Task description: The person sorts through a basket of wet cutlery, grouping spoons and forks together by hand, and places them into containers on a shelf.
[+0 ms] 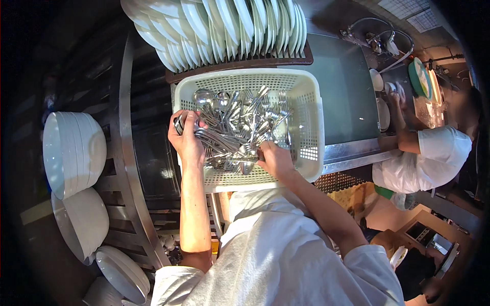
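**Shirt nearest the camera, basket directly before it**

Pale cloth of the shirt fills the lower middle of the view. At the right, a co-worker in white stands by the sink, which holds cloudy water. Beyond the basket, many plates stand on edge in a brown rack.

The basket is pale, perforated and wider than deep. Inside, a loose pile of metal cutlery covers its left and middle, pointing every way.

Left hand: at the basket's left rim, fingers curled closed about a bunch of cutlery. Right hand: over the near side of the pile, fingers drawn together and reaching down; what they pinch, if anything, is hidden.

Principal relation: the bunch extends rightward from the left hand, its long axis slanting slightly toward the wearer and toward the right fingertips, which are near its free end. The pile lies just beyond both. One fork points away at the pile's right edge; the right hand is nearer to it.
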### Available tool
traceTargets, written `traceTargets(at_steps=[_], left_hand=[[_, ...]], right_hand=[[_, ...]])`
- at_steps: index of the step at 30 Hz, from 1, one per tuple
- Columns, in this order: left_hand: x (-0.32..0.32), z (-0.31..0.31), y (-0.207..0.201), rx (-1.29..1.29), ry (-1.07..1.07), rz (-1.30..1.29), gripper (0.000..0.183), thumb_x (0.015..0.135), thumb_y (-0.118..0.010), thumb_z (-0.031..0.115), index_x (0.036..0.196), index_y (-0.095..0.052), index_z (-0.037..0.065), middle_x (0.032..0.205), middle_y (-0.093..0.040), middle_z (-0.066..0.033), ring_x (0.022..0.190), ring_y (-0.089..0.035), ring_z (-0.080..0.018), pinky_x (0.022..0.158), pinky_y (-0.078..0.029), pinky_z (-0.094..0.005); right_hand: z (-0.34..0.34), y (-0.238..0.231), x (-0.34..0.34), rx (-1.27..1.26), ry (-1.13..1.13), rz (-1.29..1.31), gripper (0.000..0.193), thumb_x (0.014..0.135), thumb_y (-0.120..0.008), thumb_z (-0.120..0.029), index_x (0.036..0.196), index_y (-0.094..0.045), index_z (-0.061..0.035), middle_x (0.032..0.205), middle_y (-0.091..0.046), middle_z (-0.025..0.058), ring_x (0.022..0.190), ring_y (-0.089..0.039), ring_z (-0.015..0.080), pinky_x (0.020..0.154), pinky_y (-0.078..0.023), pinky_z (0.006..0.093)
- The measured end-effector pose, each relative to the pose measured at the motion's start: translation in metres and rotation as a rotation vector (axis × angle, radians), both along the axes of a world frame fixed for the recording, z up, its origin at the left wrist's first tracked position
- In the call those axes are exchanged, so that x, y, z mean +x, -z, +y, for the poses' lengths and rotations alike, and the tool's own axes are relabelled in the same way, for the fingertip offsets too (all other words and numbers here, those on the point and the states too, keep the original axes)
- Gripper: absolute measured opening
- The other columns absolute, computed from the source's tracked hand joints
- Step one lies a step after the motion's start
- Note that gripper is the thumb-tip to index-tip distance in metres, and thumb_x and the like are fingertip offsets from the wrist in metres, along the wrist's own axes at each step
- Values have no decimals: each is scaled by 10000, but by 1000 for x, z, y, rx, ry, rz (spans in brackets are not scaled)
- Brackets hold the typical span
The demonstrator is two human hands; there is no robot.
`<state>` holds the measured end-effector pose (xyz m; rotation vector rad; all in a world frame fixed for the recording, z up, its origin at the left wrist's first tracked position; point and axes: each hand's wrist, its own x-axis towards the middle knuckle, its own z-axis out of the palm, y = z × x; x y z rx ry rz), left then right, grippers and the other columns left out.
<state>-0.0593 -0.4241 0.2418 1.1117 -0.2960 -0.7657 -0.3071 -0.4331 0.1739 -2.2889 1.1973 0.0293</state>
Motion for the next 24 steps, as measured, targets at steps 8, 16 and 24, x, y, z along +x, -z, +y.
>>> traceTargets(at_steps=[8, 16, 24], left_hand=[[-11, 12, 0, 36, 77, 39, 143, 871, -656, -17, 992, -582, -6, 844, -642, -106, 625, -577, -149, 561, -504, -291], [-29, 13, -28, 203, 561, -266, 296, 730, -810, -7, 957, -623, 32, 887, -630, 4, 760, -586, -58, 629, -507, -233], [-51, 8, -39, 121, 714, -750, 426, 634, -847, -13, 967, -585, 34, 943, -583, -25, 873, -587, -98, 740, -489, -251]], right_hand=[[-21, 12, -11, 37, 35, -27, 242, 773, -762, -236, 852, -629, -50, 894, -586, 89, 745, -650, 264, 654, -521, 409], [-73, -102, -27, 1183, 321, -467, 219, 917, -635, -187, 768, -564, -43, 630, -506, -8, 472, -402, 52, 376, -238, 217], [-80, -119, 34, 1109, 124, -625, 314, 995, -339, -192, 868, -560, -8, 616, -484, 21, 456, -397, 85, 433, -306, 238]])
